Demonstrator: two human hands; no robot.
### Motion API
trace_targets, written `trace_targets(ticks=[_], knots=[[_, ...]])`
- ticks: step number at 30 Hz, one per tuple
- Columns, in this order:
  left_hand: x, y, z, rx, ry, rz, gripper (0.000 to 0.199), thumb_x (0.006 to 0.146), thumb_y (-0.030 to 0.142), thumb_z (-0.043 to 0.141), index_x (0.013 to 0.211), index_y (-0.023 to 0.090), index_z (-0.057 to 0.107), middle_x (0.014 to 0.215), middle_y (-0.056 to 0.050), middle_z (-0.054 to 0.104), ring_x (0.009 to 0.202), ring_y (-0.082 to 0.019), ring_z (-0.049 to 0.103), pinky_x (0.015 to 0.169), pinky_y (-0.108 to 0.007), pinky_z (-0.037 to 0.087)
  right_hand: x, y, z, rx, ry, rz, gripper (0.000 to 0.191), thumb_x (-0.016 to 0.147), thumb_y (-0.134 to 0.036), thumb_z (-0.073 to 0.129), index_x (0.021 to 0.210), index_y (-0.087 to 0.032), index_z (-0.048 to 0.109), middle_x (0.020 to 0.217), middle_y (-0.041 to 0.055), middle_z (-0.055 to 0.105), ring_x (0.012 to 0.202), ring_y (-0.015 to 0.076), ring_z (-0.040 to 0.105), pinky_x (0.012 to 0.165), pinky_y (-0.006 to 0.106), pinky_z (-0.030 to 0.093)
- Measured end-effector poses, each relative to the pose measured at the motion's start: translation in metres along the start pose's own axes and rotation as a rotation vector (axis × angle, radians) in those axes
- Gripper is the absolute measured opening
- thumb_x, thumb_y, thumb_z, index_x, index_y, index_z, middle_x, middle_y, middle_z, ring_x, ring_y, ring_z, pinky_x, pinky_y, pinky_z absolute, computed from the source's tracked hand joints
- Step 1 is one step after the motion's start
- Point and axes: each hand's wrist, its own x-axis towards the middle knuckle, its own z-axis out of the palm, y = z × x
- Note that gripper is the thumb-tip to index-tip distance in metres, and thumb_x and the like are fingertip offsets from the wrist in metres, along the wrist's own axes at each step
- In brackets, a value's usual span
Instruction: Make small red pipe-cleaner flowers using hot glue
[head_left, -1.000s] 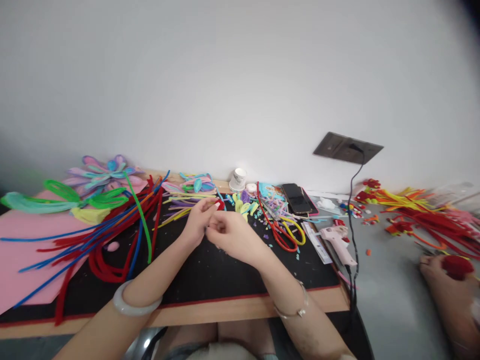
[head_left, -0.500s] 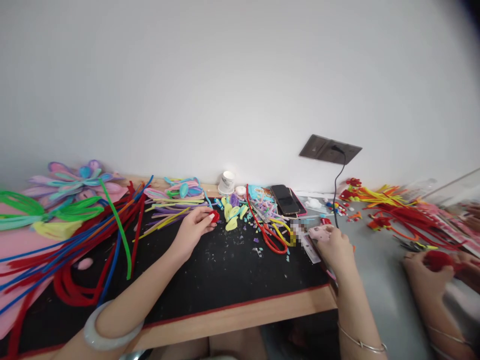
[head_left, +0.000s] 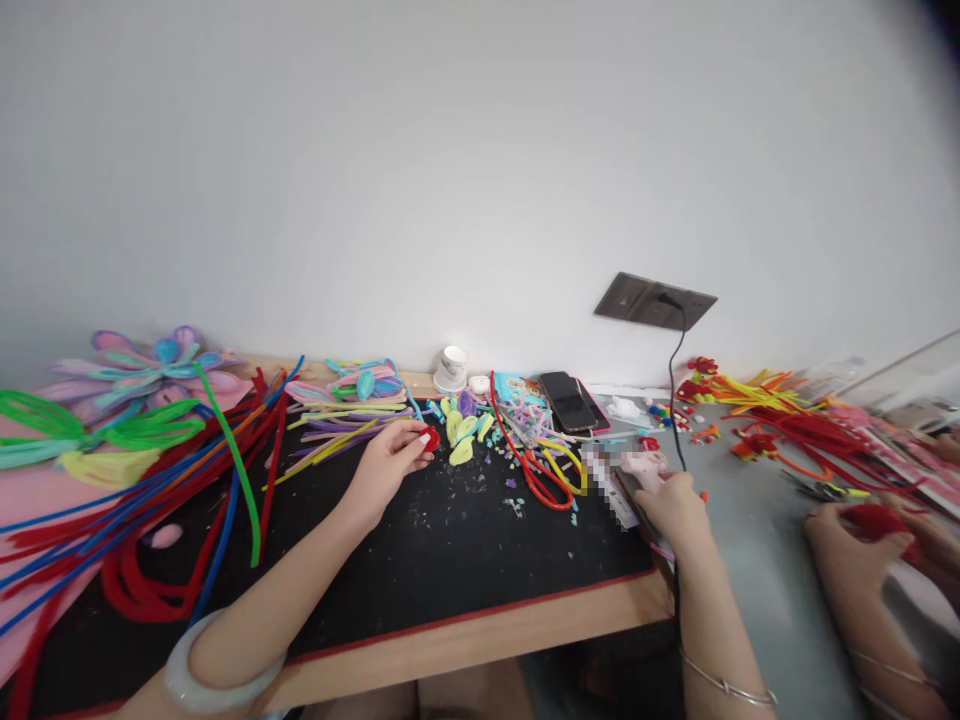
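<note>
My left hand (head_left: 390, 468) pinches a small red fuzzy piece (head_left: 431, 439) above the black mat (head_left: 450, 550). Just right of it lie pale yellow and purple fuzzy loops (head_left: 462, 430). At the mat's right end my right hand (head_left: 675, 505) has its fingers round the handle of a pale pink tool (head_left: 643, 465) with a cord; its tip is hard to make out. A pair of red-handled scissors (head_left: 547, 485) rests between the hands, among short pastel scraps.
Long red and blue fuzzy stems (head_left: 150, 520) and a pastel flower (head_left: 161, 365) cover the left. Behind stand a paper cup (head_left: 452, 368) and a phone (head_left: 568, 402). Another person's hands (head_left: 855, 550) hold a red piece at the right. A black cable (head_left: 677, 400) hangs from the wall socket (head_left: 655, 300).
The view has shifted slightly. My right hand has moved a little down relative to the pink tool, and its grip has changed slightly. My left hand still pinches the red piece.
</note>
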Motion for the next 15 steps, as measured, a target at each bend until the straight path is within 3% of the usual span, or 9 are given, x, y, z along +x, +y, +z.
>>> trace_targets(ticks=[6,9,12,15], knots=[[0.000,-0.001,0.000,0.001,-0.008,-0.001,0.032,0.067,0.035,0.071,0.092,0.017,0.061,0.074,-0.001,0.065,0.065,-0.013,0.062,0.066,-0.027,0.051,-0.015,-0.005,-0.003,0.180,0.249,-0.056,0.050,0.072,-0.036,0.053,0.116,-0.012,0.050,0.101,0.0182,0.065,0.091,0.0330,0.063,0.075,0.038,0.046],[0.000,-0.001,0.000,0.003,-0.016,0.000,0.032,0.068,0.035,0.071,0.092,0.017,0.061,0.075,-0.001,0.065,0.066,-0.013,0.062,0.066,-0.027,0.051,-0.021,-0.007,-0.006,0.322,0.288,-0.129,0.044,0.069,-0.037,0.055,0.107,-0.015,0.057,0.093,0.0129,0.067,0.085,0.0296,0.062,0.072,0.035,0.046],[-0.001,-0.001,0.000,0.010,-0.031,0.005,0.029,0.069,0.034,0.070,0.092,0.018,0.061,0.075,0.000,0.065,0.066,-0.013,0.063,0.067,-0.027,0.050,-0.029,-0.009,-0.011,0.544,0.158,-0.198,0.032,0.066,-0.034,0.057,0.092,-0.015,0.060,0.070,0.0053,0.062,0.065,0.0225,0.057,0.059,0.031,0.043],[-0.002,0.001,0.002,0.015,-0.045,0.000,0.030,0.068,0.034,0.071,0.091,0.018,0.061,0.075,-0.001,0.066,0.067,-0.014,0.064,0.067,-0.028,0.051,-0.041,-0.014,-0.017,0.887,-0.118,-0.222,0.022,0.066,-0.031,0.059,0.083,-0.017,0.057,0.055,-0.0015,0.052,0.049,0.0149,0.047,0.047,0.026,0.036]])
